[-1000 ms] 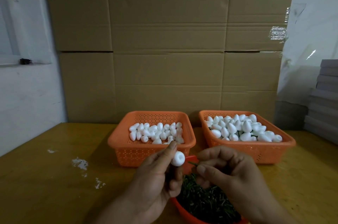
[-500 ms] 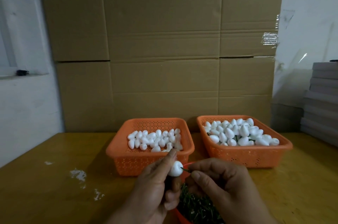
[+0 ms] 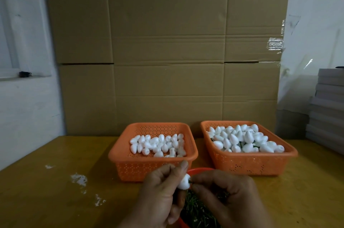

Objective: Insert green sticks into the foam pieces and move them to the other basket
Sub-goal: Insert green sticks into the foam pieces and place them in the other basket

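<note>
My left hand [image 3: 158, 194] pinches a white foam piece [image 3: 184, 182] between thumb and fingers, low in the middle of the view. My right hand [image 3: 229, 198] pinches a thin green stick [image 3: 190, 182] whose tip is in the foam piece's right end. Under both hands sits a red bowl [image 3: 199, 170] full of green sticks [image 3: 197, 209]. Behind stand two orange baskets: the left basket [image 3: 149, 168] holds plain foam pieces [image 3: 158, 145], and the right basket [image 3: 249, 164] holds foam pieces [image 3: 242, 140] with green sticks showing among them.
Both baskets stand on a yellow wooden table [image 3: 55, 199] with white crumbs [image 3: 80, 179] at the left. A tall cardboard sheet [image 3: 167, 50] closes off the back. Grey boards [image 3: 327, 108] are stacked at the right edge.
The stick has gone from a small gap beside the foam piece to its tip inside it, most of its length hidden. My hands have closed together. The camera has tilted, shifting the view.
</note>
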